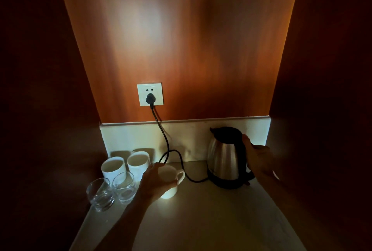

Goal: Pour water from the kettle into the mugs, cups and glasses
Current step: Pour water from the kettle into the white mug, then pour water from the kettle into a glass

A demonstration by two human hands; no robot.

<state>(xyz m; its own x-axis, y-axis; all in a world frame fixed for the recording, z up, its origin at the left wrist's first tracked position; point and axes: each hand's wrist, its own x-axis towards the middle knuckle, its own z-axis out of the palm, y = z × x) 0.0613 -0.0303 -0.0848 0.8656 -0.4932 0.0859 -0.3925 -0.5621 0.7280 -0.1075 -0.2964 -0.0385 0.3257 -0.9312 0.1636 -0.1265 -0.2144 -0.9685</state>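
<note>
A steel kettle with a black lid and handle stands upright on its black base at the right of the counter. My right hand is wrapped around its handle. My left hand grips a white cup from its left side, the cup resting on the counter with its handle turned right. Two white mugs stand at the back left. In front of them are two clear glasses.
A black cord runs from the wall socket down behind the cup to the kettle base. Dark wooden walls close in on both sides. The pale counter stretches toward me.
</note>
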